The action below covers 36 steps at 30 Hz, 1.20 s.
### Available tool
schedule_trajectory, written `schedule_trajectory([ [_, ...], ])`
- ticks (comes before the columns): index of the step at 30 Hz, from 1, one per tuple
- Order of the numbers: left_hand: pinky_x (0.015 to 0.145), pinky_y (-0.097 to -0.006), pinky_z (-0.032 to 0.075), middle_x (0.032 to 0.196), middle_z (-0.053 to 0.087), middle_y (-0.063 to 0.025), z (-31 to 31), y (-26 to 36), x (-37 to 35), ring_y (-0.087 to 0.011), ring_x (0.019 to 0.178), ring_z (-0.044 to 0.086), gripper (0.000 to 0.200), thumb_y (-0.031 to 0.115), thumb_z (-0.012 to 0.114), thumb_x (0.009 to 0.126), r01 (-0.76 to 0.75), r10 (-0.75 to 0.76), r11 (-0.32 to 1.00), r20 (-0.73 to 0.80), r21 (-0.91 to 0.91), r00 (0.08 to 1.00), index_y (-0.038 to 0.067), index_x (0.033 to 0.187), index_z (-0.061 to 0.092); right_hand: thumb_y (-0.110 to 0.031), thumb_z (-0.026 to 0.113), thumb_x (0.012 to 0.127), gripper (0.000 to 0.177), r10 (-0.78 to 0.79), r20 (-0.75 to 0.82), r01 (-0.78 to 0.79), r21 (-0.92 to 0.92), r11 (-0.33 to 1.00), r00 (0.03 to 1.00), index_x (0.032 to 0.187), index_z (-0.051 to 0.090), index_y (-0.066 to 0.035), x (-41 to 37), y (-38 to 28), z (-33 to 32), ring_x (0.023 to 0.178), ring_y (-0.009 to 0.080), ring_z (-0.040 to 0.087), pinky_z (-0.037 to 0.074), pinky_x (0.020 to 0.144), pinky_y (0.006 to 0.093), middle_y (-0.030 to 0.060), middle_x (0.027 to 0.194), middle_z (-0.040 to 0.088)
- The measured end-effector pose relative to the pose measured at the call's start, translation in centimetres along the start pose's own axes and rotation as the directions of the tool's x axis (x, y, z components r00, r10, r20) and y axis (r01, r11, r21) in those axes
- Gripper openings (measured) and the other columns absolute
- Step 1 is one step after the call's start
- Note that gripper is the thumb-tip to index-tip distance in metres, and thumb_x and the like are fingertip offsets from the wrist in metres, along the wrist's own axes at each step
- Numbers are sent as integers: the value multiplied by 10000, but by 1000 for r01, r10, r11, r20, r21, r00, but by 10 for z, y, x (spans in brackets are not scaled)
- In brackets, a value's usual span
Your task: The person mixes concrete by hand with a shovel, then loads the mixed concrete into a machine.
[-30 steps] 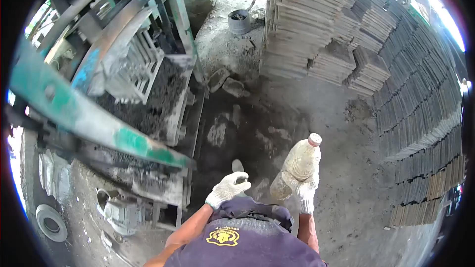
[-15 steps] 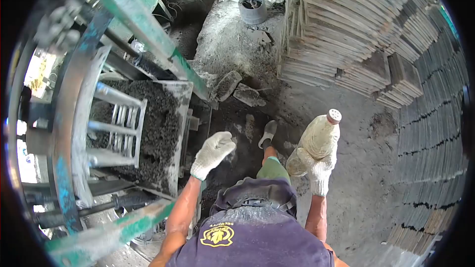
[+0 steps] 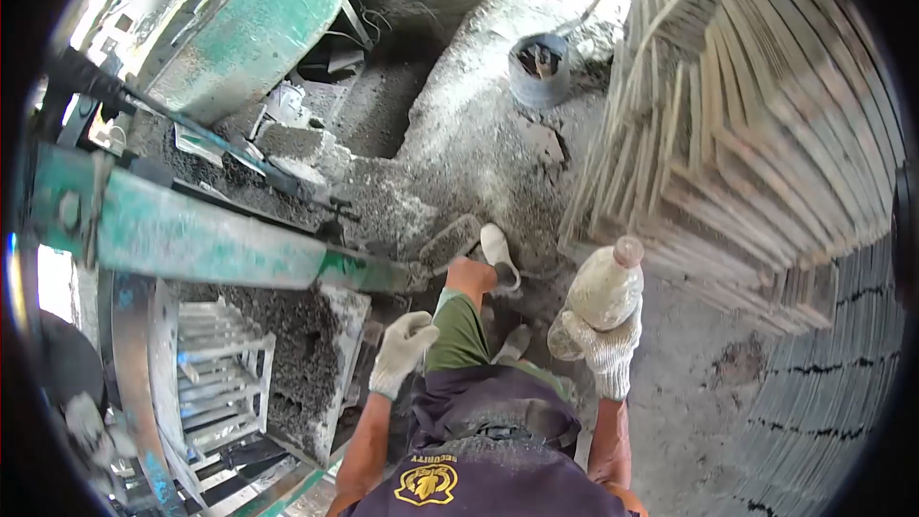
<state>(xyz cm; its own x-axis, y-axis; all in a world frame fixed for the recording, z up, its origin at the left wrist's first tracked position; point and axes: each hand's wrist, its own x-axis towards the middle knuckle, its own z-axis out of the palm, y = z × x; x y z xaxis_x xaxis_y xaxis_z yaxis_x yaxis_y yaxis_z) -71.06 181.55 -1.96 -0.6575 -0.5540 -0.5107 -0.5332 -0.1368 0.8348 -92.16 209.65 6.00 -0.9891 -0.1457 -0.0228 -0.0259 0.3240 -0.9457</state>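
My right hand [image 3: 605, 348], in a white knit glove, is wrapped around a dusty plastic bottle [image 3: 607, 289]. The bottle stands nearly upright, its reddish cap [image 3: 628, 251] tilted away from me. My left hand [image 3: 403, 352], gloved the same way, hangs in the air with its fingers curled in and nothing visible in them. Nearest to it is the machine's tray of dark, damp mix [image 3: 304, 335], just to its left.
A green machine beam [image 3: 211, 230] crosses the left side. Ahead lies a pit [image 3: 388, 101] in the floor, with a grey bucket [image 3: 539, 86] to its right. Tall stacks of boards [image 3: 747, 172] rise on the right. A concrete chunk [image 3: 450, 241] lies by my foot.
I have stepped forward, one foot now ahead near the concrete chunks. The pit, bucket and board stacks appear closer. The bottle stays in my right hand; the left hand stays empty.
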Motion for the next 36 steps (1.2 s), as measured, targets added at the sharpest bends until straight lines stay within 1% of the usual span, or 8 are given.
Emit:
schedule_trajectory([
  [10,875,-297,509,999,700,-43,75,136,285,-115,954,633,299,206,747,921,-180,172,984,209,17,963,-10,1124,707,-105,974,634,963,-85,-34,84,-35,996,996,1447,468,-3,245,5,110,1190,277,657,547,1017,400,134,1320,648],
  [17,867,-329,545,952,736,-106,1,289,452,-162,934,689,359,226,737,893,-47,24,980,118,193,993,-26,1147,712,-214,976,663,995,6,-167,-10,-28,1000,986,1464,431,12,441,-60,176,1260,300,615,501,1091,438,186,1411,577],
  [18,866,-323,544,1017,747,-100,-11,302,473,-141,949,681,395,237,742,902,-129,122,974,52,187,991,-36,1184,700,-193,973,671,981,0,-175,-2,-13,1000,985,1463,432,13,469,-68,181,1252,295,620,510,1081,437,184,1407,582],
  [20,848,-313,544,1027,743,-98,-36,343,513,-129,956,676,424,245,752,902,11,-15,999,86,43,996,-41,1209,690,-147,965,682,956,6,-187,6,67,998,982,1461,436,14,506,-105,193,1238,284,628,527,1061,431,180,1396,592],
  [22,833,-305,541,1011,732,-86,-48,384,552,-118,941,665,417,244,751,906,-123,112,978,70,169,991,-34,1209,689,-97,958,688,934,15,-176,22,207,978,984,1458,441,14,547,-149,211,1223,272,637,542,1043,420,174,1384,604],
  [30,792,-301,544,1023,727,-60,-57,469,754,-112,886,659,352,216,759,907,-316,289,928,151,198,945,-13,1166,694,-125,964,668,922,-63,-242,57,-31,998,968,1444,484,12,708,-175,283,1234,288,629,515,1056,422,167,1372,612],
  [34,703,-296,528,868,701,-25,-72,501,835,-115,791,641,250,241,750,884,-152,108,935,151,320,983,-2,929,716,-168,944,679,954,-93,-258,56,-146,988,962,1475,461,40,793,-192,328,1294,323,594,461,1101,418,206,1407,592],
  [36,605,-312,499,747,660,-29,-91,489,865,-120,683,621,240,239,721,875,-292,257,869,141,400,956,21,782,681,-150,934,682,951,-145,-219,108,-171,979,965,1481,454,42,851,-209,353,1300,320,592,456,1107,414,210,1409,589],
])
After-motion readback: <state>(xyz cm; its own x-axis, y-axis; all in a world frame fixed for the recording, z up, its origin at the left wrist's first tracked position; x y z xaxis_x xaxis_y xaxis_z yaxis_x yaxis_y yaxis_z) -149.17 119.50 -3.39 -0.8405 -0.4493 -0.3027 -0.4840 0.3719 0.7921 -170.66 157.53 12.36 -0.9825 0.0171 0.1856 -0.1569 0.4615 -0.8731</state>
